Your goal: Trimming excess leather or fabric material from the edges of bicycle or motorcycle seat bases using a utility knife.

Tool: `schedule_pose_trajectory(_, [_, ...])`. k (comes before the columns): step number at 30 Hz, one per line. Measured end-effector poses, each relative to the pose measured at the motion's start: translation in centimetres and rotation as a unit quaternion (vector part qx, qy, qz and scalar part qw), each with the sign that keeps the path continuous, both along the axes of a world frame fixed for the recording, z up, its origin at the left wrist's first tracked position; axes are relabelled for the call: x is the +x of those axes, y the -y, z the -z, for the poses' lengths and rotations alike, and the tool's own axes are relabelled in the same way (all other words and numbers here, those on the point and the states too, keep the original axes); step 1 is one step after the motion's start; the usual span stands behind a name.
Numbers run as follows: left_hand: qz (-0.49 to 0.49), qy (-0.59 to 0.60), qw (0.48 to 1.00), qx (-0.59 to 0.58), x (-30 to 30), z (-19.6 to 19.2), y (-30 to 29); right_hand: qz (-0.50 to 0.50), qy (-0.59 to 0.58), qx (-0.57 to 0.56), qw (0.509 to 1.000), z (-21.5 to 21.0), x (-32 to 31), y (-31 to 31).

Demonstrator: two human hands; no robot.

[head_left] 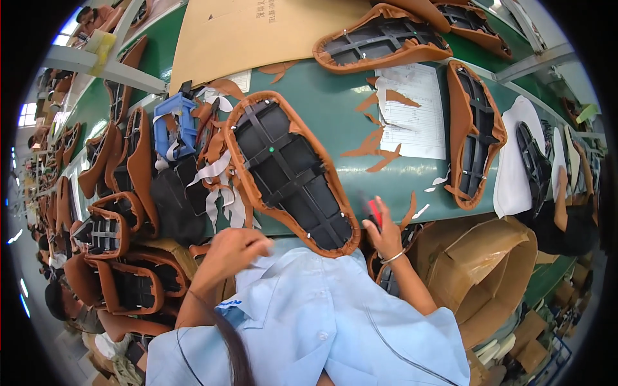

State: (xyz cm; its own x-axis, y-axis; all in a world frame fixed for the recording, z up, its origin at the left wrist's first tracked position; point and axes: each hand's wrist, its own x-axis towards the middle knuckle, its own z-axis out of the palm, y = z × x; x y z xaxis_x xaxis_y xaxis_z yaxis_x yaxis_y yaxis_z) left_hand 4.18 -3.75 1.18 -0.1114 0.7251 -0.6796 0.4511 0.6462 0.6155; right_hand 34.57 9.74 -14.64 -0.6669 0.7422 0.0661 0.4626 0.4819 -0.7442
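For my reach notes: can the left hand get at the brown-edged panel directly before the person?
Probably yes: the left hand is beside the brown-edged panel, with nothing visible blocking the way.

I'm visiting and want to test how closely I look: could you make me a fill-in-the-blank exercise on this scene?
The red-and-black tool is in the person's ____ hand.
The tabletop is coloured ____.
In the picture, the blue plastic holder lies to the ____ of the central brown-rimmed panel.

Missing words: right; green; left.
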Motion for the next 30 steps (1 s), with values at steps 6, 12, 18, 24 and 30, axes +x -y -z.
schedule_pose_trajectory(6, [-0.433,0.136,0.884,0.114,-0.4,10.6,-0.5,0.115,-0.041,-0.31,0.943,2.5,-1.0,3.5])
schedule_pose_trajectory(12, [-0.543,0.112,0.799,0.232,-0.1,12.3,-3.8,0.175,-0.049,-0.257,0.949,0.8,-2.1,4.1])
schedule_pose_trajectory(18, [-0.575,0.265,0.657,0.408,-8.4,9.3,-10.6,0.129,-0.159,-0.162,0.965,-3.6,-17.6,-3.7])
schedule_pose_trajectory(24, [-0.599,0.275,0.663,0.356,-15.7,11.1,-16.5,0.059,-0.175,-0.281,0.942,-6.8,-30.2,-11.1])
schedule_pose_trajectory(30, [-0.666,0.118,0.575,0.46,-34.2,13.8,-21.5,0.205,-0.13,-0.245,0.939,-2.9,-26.2,-12.5])
